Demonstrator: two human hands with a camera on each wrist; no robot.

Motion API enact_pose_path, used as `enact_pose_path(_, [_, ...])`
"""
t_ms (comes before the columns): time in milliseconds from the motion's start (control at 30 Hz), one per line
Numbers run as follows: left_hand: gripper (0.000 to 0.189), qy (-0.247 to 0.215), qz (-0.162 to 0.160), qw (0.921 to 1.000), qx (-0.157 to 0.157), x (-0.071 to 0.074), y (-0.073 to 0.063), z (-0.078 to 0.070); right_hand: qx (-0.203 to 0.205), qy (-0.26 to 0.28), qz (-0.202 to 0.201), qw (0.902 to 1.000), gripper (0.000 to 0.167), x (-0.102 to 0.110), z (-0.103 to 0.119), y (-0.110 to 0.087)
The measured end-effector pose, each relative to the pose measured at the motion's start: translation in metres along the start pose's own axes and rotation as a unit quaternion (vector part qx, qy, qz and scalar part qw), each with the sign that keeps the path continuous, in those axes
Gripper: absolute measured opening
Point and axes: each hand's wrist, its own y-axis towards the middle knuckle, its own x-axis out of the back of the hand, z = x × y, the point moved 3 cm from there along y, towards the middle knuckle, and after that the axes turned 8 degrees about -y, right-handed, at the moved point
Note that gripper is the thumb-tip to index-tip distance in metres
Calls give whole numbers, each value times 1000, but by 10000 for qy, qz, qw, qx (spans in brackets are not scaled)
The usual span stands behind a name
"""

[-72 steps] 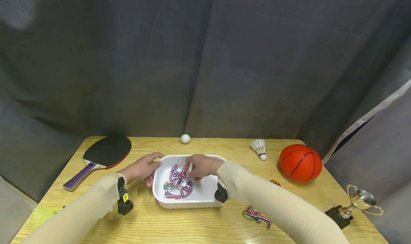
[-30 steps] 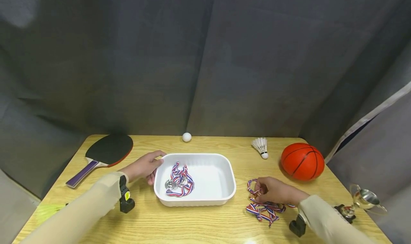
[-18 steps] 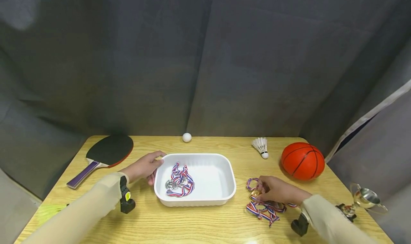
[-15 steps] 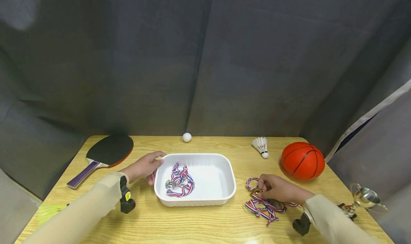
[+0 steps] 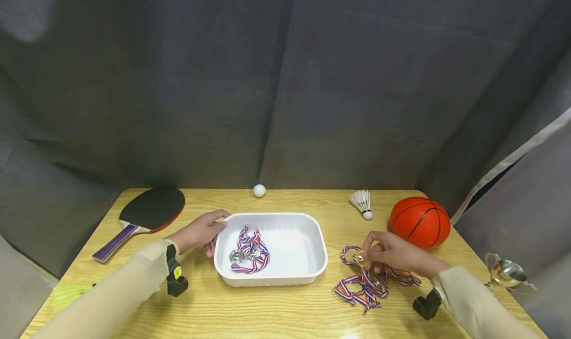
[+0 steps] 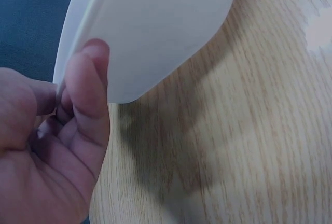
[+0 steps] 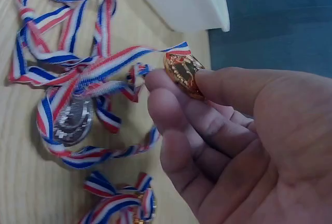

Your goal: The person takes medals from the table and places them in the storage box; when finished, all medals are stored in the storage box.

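Observation:
My left hand point(image 5: 200, 234) pinches the left rim of a white plastic tub point(image 5: 294, 252), thumb on one side of the wall and fingers on the other in the left wrist view. Silver medals point(image 5: 236, 256) with red, white and blue ribbons lie in the tub's left part. To the right of the tub, my right hand point(image 5: 392, 254) pinches a gold medal point(image 7: 181, 73) between thumb and fingers, its striped ribbon trailing to the pile. Below it on the table are tangled ribbons point(image 7: 104, 76), a silver medal point(image 7: 72, 123) and another gold medal point(image 7: 147, 206).
A table tennis bat point(image 5: 152, 209) lies at the left, with a yellow-green item point(image 5: 67, 297) near the front left. At the back are a white ball point(image 5: 259, 191) and a shuttlecock point(image 5: 361, 204). A small basketball point(image 5: 420, 222) and a trophy cup point(image 5: 507, 273) stand on the right.
My right hand has left the tub for the ribbon pile on the right and now holds a gold medal, drawn slightly back and right. The ribbons have shifted; my left hand stays on the rim.

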Motion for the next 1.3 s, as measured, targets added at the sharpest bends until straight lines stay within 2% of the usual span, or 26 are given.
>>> enact_pose_path(300, [37,-3,-13,10000,-5,-1,-1,-1,242,458,89,9986,26,23,24,-10])
enact_pose_path(500, [36,30,-31,10000,-12,-1,-1,-1,728,902,122,9932,25,41,39,-13])
enact_pose_path(600, [36,28,-24,10000,-27,-1,-1,0,897,901,15,9919,22,50,46,-14])
enact_pose_path(833, [36,-7,-19,10000,-57,-1,-1,0,811,952,-429,9912,21,71,75,-16])
enact_pose_path(1067, [37,-51,18,9999,-98,-1,-1,0,1078,1518,-617,9806,8,95,112,-16])
enact_pose_path(1300, [38,-239,62,9996,-141,-3,-2,-2,1394,2057,-791,9654,8,111,156,-11])
